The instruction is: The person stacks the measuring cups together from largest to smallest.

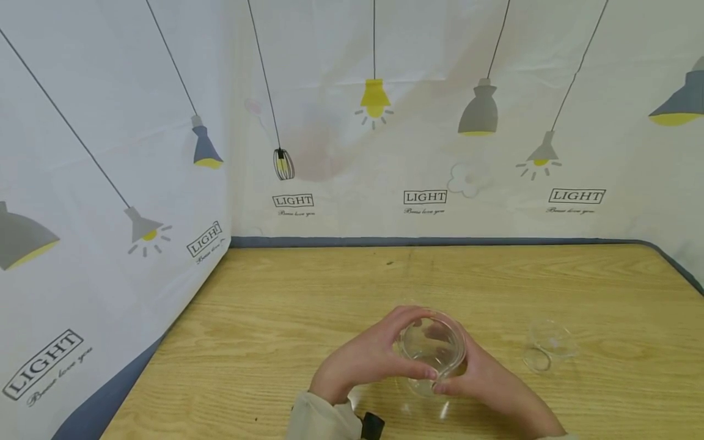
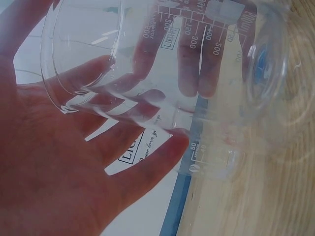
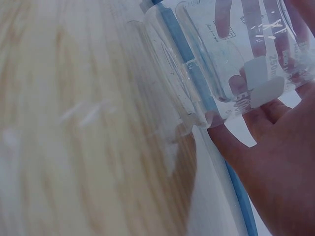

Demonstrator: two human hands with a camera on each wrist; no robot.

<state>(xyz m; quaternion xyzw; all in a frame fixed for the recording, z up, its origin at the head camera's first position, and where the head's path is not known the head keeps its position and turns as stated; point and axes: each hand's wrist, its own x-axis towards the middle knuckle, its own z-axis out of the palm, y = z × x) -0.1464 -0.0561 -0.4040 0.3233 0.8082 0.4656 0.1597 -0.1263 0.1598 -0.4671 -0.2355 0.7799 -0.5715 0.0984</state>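
Both hands hold a clear glass beaker point(image 1: 431, 351) between them, low over the wooden table. The left hand point(image 1: 376, 351) curls round its left side, the thumb near the rim. From the other side the right hand point(image 1: 486, 373) grips it, and the two thumbs meet at the near rim. Through the wall in the left wrist view, two overlapping sets of white volume marks show. A second, smaller beaker point(image 3: 221, 73) sits nested inside, its base above the outer base in the right wrist view. Fingers of the right hand show through the glass in the left wrist view.
A small clear beaker point(image 1: 550, 348) stands on the wooden table point(image 1: 308, 287) to the right of the hands. White cloth point(image 1: 341, 214) printed with lamps borders the table at the back and left. A black object point(image 1: 373, 426) is at the left sleeve.
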